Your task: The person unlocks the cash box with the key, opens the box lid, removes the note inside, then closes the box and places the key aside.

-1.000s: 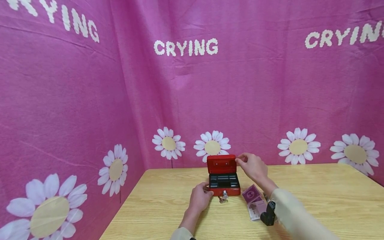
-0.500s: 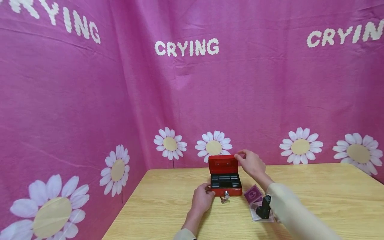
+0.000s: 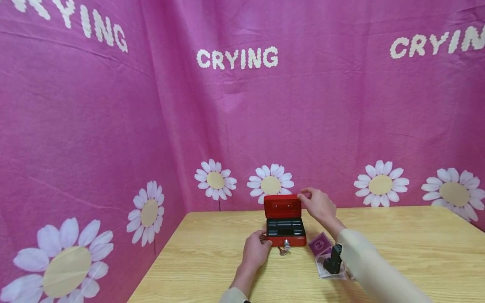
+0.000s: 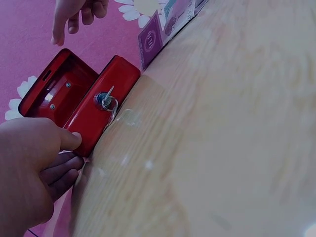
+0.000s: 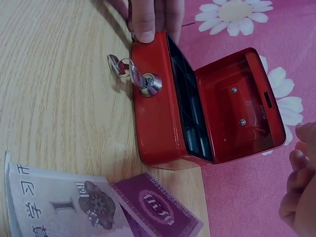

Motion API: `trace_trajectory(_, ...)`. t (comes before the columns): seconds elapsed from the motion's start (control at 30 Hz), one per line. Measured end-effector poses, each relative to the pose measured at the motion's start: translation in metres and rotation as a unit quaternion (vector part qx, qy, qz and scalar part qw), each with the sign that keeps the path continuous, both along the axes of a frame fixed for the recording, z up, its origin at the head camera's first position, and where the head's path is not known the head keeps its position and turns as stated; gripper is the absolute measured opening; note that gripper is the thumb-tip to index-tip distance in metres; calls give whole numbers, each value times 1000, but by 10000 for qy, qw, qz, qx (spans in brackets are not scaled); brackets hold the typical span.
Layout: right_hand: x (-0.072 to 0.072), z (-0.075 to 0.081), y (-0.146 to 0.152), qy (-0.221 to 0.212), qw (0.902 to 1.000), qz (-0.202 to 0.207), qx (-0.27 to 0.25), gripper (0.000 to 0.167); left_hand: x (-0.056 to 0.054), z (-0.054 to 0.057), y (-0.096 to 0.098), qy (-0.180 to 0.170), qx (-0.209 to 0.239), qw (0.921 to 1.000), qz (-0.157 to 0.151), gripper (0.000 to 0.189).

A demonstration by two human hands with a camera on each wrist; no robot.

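Observation:
A small red cash box (image 3: 286, 240) stands on the table with its lid (image 5: 237, 106) raised and a black compartment tray (image 3: 285, 227) inside. A key on a ring (image 4: 107, 101) sits in its front lock. My left hand (image 3: 254, 251) grips the front left corner, its thumb on the front face and its fingers around the side. Beside the lid's upper right corner is my right hand (image 3: 319, 207), fingers loosely bent. Both wrist views show a narrow gap between that hand and the lid.
Right of the box lie a purple note (image 5: 157, 205) and a pale note (image 5: 59, 202) printed with a 1, partly covered by the right wrist's black camera (image 3: 333, 259) in the head view. A pink cloth with daisies (image 3: 326, 126) hangs behind the table (image 3: 197, 261).
Across the second my right hand has moved slightly up at the lid's corner, and its wrist camera now covers more of the pale note. The left hand keeps its grip on the box.

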State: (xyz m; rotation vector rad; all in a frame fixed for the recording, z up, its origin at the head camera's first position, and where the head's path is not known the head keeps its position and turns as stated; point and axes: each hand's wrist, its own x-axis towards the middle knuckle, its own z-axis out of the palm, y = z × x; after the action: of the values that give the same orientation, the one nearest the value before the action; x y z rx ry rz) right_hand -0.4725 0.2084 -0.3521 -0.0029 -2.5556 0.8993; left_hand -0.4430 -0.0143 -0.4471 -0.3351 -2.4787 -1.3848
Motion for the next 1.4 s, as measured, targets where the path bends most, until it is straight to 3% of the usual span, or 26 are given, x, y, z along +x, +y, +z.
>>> trace_trajectory(0.9,-8,-9,-2,-124,9998,69,-167,40,0,2,-2,-67,12,10000,-59,34)
trace_trajectory(1.4,6,-9,-3,-169,9994,266,-162,39,-1,1,-2,-19,9,10000,-58,33)
